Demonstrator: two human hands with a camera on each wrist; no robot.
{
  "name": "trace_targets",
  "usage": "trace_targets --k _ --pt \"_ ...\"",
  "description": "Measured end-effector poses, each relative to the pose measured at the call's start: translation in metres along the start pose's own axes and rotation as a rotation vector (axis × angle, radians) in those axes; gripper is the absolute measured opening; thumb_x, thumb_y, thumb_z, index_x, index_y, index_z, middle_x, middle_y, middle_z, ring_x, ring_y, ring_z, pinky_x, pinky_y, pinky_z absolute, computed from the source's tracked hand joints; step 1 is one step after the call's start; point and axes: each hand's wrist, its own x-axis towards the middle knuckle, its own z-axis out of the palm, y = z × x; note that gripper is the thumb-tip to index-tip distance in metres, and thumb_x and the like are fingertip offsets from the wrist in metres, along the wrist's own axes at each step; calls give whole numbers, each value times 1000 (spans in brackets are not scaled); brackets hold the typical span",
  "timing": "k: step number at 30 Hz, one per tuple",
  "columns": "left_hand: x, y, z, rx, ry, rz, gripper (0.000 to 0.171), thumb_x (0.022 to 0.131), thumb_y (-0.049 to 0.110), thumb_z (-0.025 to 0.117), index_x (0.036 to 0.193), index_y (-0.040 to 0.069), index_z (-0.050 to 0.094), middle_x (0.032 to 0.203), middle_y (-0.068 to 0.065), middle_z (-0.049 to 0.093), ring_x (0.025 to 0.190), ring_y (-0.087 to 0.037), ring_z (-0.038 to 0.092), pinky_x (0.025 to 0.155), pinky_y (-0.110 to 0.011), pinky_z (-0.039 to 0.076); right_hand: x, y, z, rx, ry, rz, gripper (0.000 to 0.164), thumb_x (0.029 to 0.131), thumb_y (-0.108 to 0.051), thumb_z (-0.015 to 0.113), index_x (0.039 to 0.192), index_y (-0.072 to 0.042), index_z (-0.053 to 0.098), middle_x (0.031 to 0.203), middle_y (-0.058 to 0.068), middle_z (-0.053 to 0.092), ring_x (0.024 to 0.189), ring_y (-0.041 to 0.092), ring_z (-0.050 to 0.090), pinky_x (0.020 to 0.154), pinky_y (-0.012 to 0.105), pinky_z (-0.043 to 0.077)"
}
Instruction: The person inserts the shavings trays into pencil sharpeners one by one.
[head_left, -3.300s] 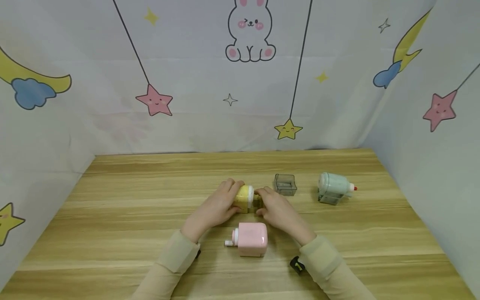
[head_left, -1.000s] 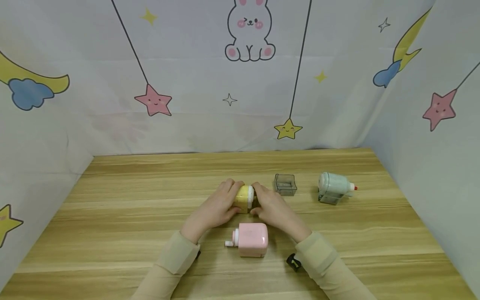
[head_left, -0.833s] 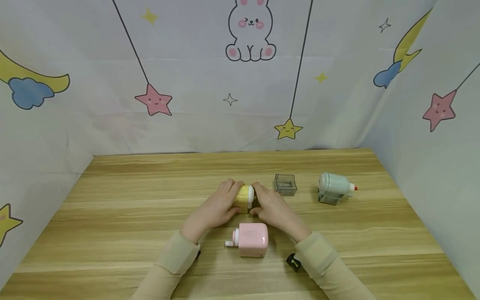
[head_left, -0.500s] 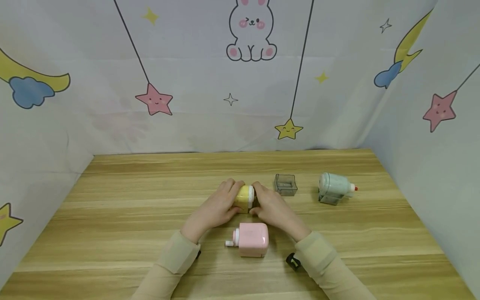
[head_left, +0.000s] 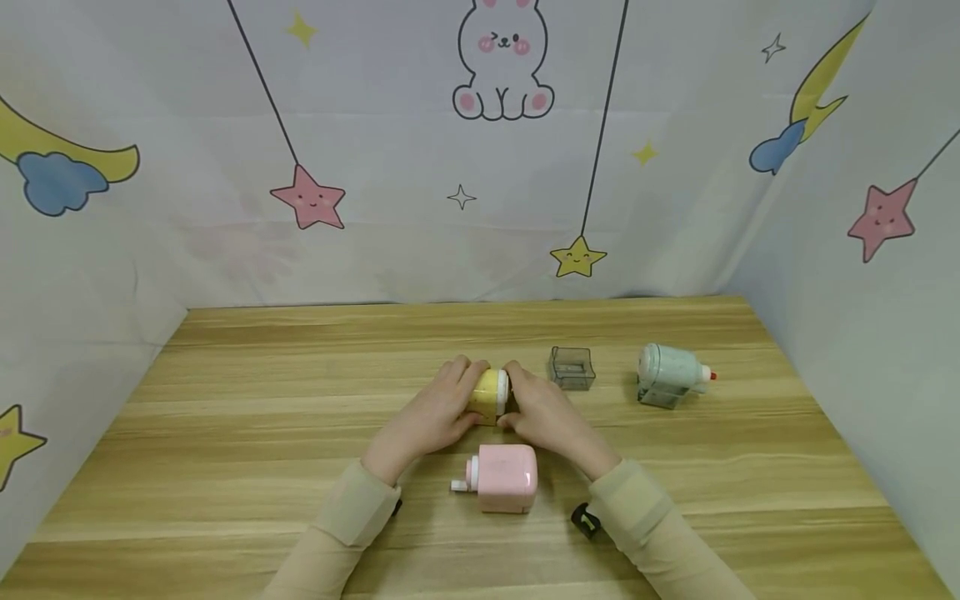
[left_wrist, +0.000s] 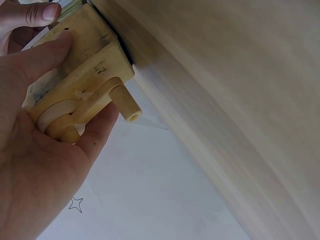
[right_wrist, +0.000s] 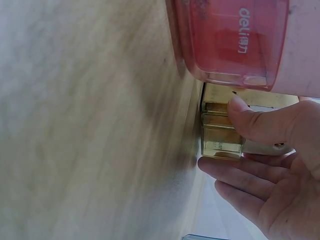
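Observation:
A yellow hand-crank pencil sharpener [head_left: 489, 395] lies between both hands near the middle of the table. My left hand [head_left: 435, 410] grips its body from the left, the thumb along one side and fingers around the other. Its crank handle [left_wrist: 97, 106] sticks out beside the palm in the left wrist view. At the opposite end, my right hand [head_left: 553, 417] holds the clear yellow shavings drawer [right_wrist: 221, 135], thumb on one side and fingers on the other. That drawer sits against the sharpener body, largely covered by the right hand in the head view.
A pink sharpener [head_left: 506, 477] sits just in front of the hands, its crank pointing left. Behind the right hand is a clear grey drawer-like box [head_left: 572, 369]. Farther right stands a mint-green sharpener [head_left: 667, 375]. Printed cloth walls [head_left: 390, 258] border the wooden table [head_left: 262, 433].
Since the oldest frame, my right hand has moved slightly left, and the drawer has slid closer into the yellow sharpener. My left hand keeps its grip in place.

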Motion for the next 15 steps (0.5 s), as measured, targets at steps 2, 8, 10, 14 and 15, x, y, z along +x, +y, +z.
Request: trace_targets --k 2,8,10,14,15 --pt "0 0 0 2 -5 -3 62 78 17 69 127 4 34 102 -9 44 90 -20 41 75 -34 49 0 0 0 1 1 0 56 69 -20 77 112 -5 44 91 6 61 71 15 54 60 34 50" --pt "1 1 0 -5 -7 -9 62 78 16 69 127 3 35 101 -9 44 89 -20 42 74 -34 49 0 -1 -1 -1 3 -3 56 69 -19 77 112 -4 44 90 6 60 71 14 53 60 33 50" --pt "0 1 0 -4 -5 -9 61 77 16 69 127 3 35 101 -9 44 89 -20 42 74 -34 50 1 -1 0 3 1 -2 55 69 -20 76 111 -4 44 89 6 60 71 14 53 60 33 50" --pt "0 1 0 -2 -8 -13 61 77 15 69 127 4 35 101 -9 44 89 -20 41 73 -34 50 1 -1 0 3 0 -2 56 69 -20 77 111 -4 44 90 6 60 71 14 53 60 33 51" --pt "1 1 0 -2 -9 -14 61 77 15 69 127 4 35 101 -9 44 89 -20 41 74 -34 50 1 -1 0 3 -1 -1 56 69 -20 77 111 -4 44 90 6 60 71 14 53 60 33 51"
